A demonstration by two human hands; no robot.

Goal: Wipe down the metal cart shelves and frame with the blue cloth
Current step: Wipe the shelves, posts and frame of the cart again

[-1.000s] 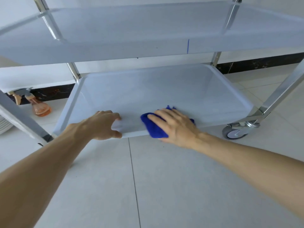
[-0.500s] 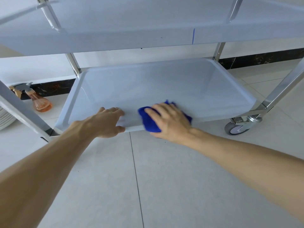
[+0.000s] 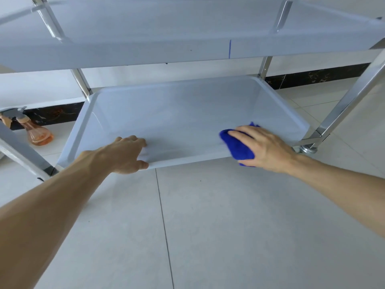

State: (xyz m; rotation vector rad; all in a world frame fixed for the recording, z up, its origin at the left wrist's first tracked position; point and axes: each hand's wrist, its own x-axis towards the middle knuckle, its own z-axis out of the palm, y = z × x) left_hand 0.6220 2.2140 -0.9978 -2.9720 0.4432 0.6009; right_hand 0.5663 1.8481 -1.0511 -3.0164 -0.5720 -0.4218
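The metal cart's bottom shelf point(image 3: 187, 113) is a shallow pale tray low over the tiled floor, with a wider upper shelf point(image 3: 145, 44) above it. My left hand point(image 3: 123, 155) grips the bottom shelf's front rim, fingers over the lip and thumb under it. My right hand point(image 3: 264, 147) presses the blue cloth point(image 3: 237, 147) onto the front rim near the right corner, fingers curled over the cloth, which wraps down over the edge. Shiny frame posts point(image 3: 352, 97) rise at the corners.
An orange spray bottle point(image 3: 37, 134) stands on the floor to the left, by the dark skirting. A caster wheel mount point(image 3: 308, 149) sits under the right front corner. Light floor tiles point(image 3: 208, 226) spread in front of the cart.
My right hand has slid the blue cloth along the front rim from the middle to near the right corner. My left hand has kept its grip on the rim.
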